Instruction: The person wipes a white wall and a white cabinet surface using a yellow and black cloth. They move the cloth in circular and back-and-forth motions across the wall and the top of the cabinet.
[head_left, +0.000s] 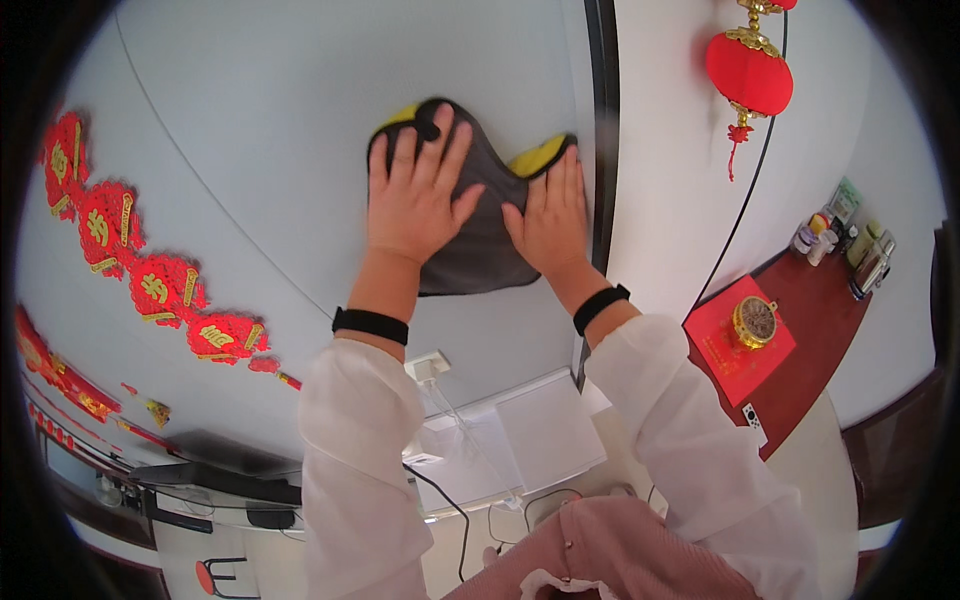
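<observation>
A grey cloth (484, 247) with black edging and a yellow underside lies pressed against the pale wall (285, 97). My left hand (421, 184) rests flat on its left part, fingers spread and pointing up. On the cloth's right part lies my right hand (551, 210), its fingers nearer together, close to the dark vertical edge strip (604, 150). Two corners of the cloth are folded over at the top, showing yellow. Both palms face the wall and are hidden. Each wrist has a black band.
Red hanging decorations (157, 289) line the wall at left. Below the cloth are a plugged socket (427, 366), cables and a white cabinet (551, 431). At right hangs a red lantern (750, 73) above a dark red table (817, 300) with bottles and a gold bowl (754, 322).
</observation>
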